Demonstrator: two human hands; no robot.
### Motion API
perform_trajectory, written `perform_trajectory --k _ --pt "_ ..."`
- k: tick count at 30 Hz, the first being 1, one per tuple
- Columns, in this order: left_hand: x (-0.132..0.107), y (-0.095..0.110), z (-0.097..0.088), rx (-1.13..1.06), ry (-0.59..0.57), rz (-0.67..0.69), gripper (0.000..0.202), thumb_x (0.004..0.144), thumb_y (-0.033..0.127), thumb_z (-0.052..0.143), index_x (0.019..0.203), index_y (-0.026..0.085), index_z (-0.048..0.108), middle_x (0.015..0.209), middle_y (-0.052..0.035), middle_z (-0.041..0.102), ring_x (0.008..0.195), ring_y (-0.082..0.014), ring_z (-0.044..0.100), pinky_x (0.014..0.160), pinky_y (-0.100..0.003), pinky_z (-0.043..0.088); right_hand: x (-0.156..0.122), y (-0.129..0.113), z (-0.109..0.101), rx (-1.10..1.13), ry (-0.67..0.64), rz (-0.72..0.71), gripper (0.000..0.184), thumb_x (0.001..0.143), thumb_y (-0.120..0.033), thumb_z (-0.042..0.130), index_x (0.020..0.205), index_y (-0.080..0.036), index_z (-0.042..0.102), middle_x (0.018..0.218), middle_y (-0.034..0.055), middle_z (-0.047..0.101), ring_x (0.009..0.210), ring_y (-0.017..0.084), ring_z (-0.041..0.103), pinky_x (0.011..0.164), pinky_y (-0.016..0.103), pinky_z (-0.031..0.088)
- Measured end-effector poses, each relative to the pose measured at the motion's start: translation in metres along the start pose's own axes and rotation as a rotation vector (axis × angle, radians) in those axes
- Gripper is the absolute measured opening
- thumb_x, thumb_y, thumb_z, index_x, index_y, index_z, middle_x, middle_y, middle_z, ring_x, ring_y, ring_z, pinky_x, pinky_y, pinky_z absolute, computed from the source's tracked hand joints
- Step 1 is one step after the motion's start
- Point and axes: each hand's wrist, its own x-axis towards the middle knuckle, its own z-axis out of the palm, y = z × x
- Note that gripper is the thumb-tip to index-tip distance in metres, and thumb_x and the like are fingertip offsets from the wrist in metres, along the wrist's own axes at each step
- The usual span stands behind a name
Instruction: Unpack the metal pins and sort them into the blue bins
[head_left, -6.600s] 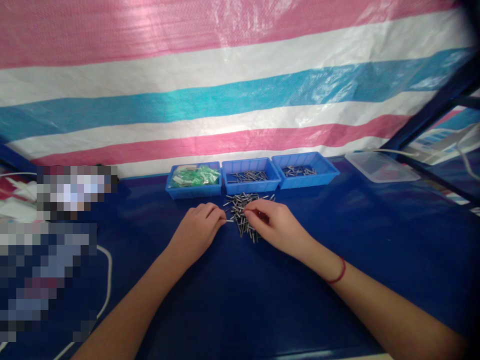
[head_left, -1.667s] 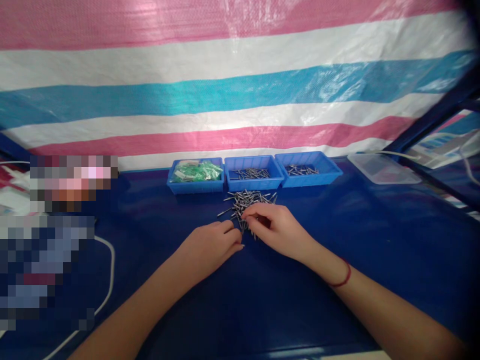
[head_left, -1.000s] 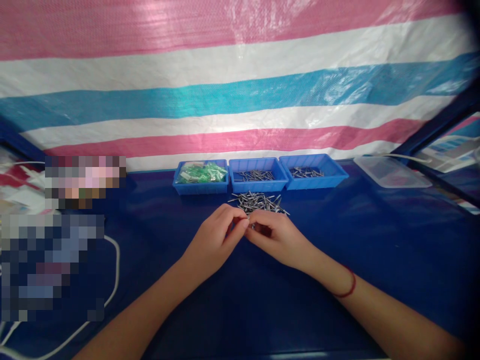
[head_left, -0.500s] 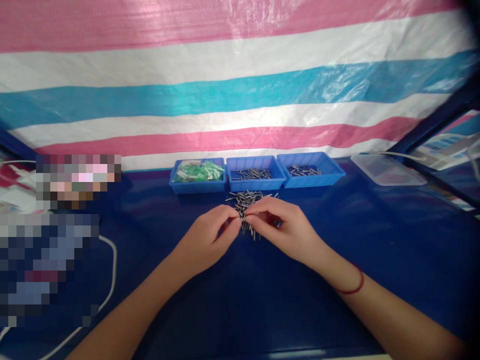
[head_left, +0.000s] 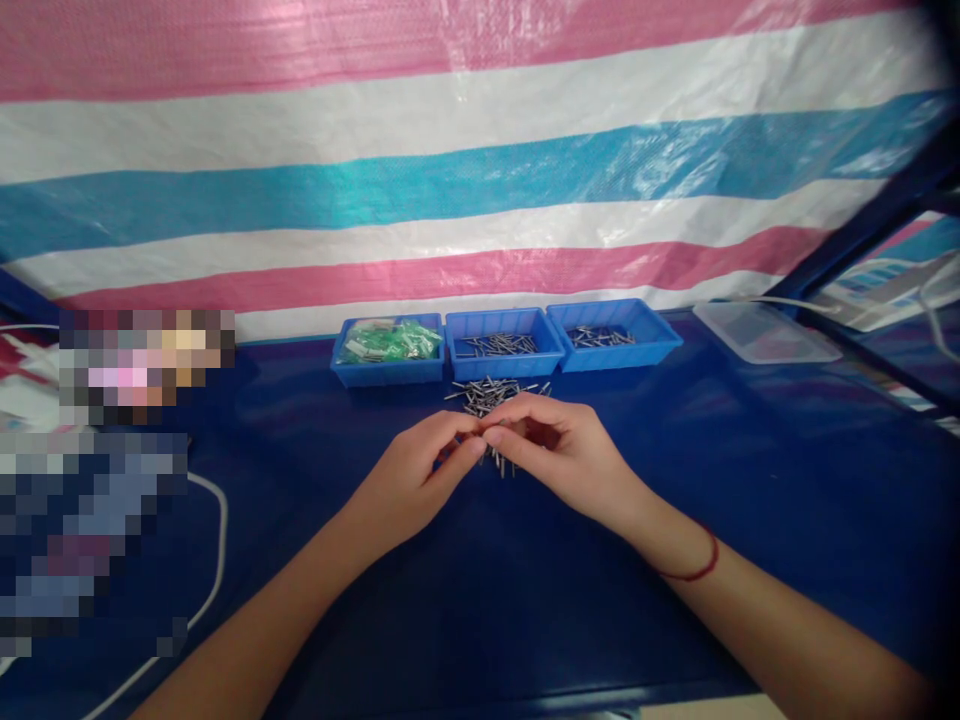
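My left hand (head_left: 420, 475) and my right hand (head_left: 559, 450) meet fingertip to fingertip just in front of a loose pile of small metal pins (head_left: 491, 395) on the blue table (head_left: 487, 600). Both hands are closed in a pinch at the meeting point; what they pinch is too small to make out. Some pins show under my right hand's fingers. Behind the pile stand three blue trays in a row: the left tray (head_left: 386, 368) holds green and white pieces, the middle tray (head_left: 504, 362) and the right tray (head_left: 615, 352) hold metal pins.
A clear plastic lid or tray (head_left: 765, 333) lies at the back right. A white cable (head_left: 210, 570) curves over the table at the left, next to blurred-out items. A striped pink, white and blue tarp (head_left: 450, 180) hangs behind the trays.
My left hand rose from flat on the table and came to meet my right hand's fingertips in a pinch. Since half a second ago the hands have barely shifted.
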Motion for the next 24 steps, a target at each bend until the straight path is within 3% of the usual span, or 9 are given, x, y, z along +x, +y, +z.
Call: perform_trajectory --k 8,15,24 --pt "0.0011 -0.0007 0.0015 -0.033 0.070 -0.008 0.017 0.092 0.030 0.052 0.099 0.018 0.062 0.091 -0.0014 0.066 0.079 -0.0127 0.061 0.073 -0.024 0.046 -0.0005 -0.0001 0.0012 0.029 0.030 -0.001 0.012 0.081 -0.029 0.067 0.086 -0.019 0.070 0.077 0.0035 0.068 0.064 0.013 0.057 0.053 0.026 0.042" --pt "0.0012 -0.0023 0.0018 -0.028 0.138 -0.007 0.015 0.091 0.029 0.055 0.099 0.019 0.060 0.094 -0.0017 0.065 0.076 -0.0118 0.060 0.071 -0.024 0.048 0.0003 -0.0021 -0.0010 -0.045 0.029 -0.123 0.010 0.081 -0.027 0.068 0.088 -0.021 0.072 0.076 0.0027 0.066 0.058 0.011 0.052 0.050 0.025 0.040" --pt "0.0020 -0.0098 0.0031 -0.099 0.226 0.026 0.015 0.089 0.029 0.057 0.101 0.019 0.059 0.104 -0.0044 0.064 0.086 -0.0143 0.063 0.078 -0.026 0.052 0.0011 0.0001 -0.0023 -0.167 0.034 -0.196 0.013 0.084 -0.025 0.063 0.093 -0.022 0.073 0.076 0.0034 0.066 0.059 0.012 0.052 0.053 0.026 0.042"
